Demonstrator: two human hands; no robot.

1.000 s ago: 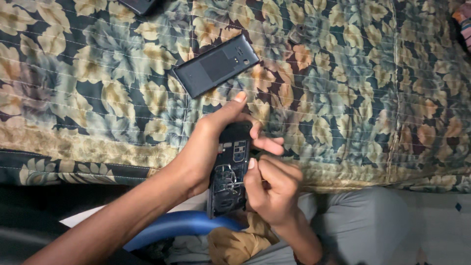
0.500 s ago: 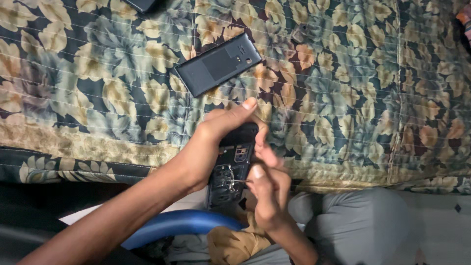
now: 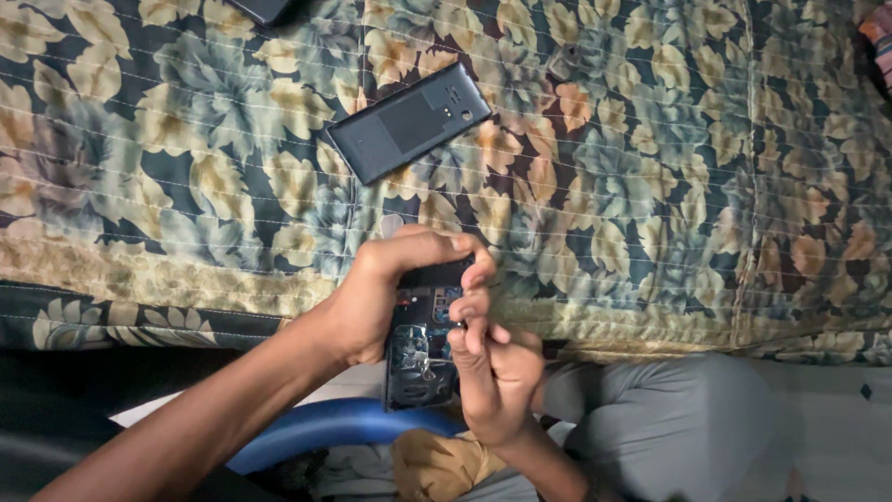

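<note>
The left hand [image 3: 376, 297] clamps the opened phone [image 3: 420, 344] over the bed's edge while the right hand [image 3: 492, 372] pinches at its insides; steadiness and a light touch seem wise.

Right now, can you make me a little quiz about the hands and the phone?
1. True or false: the left hand holds the opened phone.
2. Where does the dark back cover lie? A) on the flowered bedspread B) on the blue hoop
3. Which hand's fingers touch the phone's inside parts?

Key: 1 true. 2 A. 3 the right hand.
</note>
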